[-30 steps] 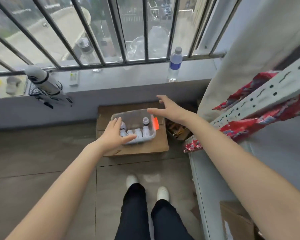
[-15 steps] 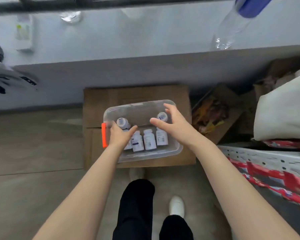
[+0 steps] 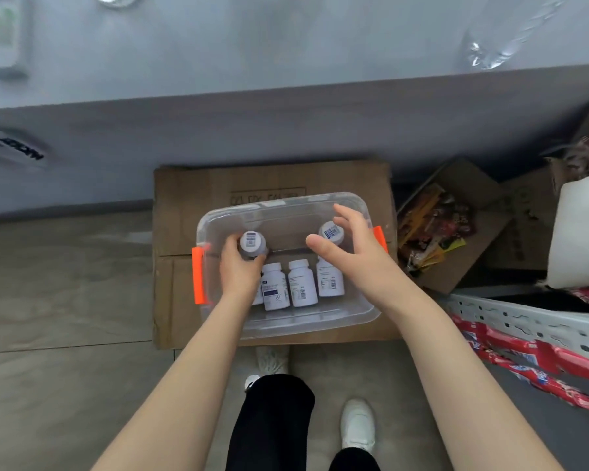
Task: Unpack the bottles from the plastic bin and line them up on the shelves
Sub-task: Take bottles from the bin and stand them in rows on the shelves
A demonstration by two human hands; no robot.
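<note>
Now left hand (image 3: pixel 240 266) grips bottle (image 3: pixel 252 243).

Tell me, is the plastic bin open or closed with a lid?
Open. The plastic bin has no lid on it: both hands reach inside, and the white bottles show directly from above.
</note>
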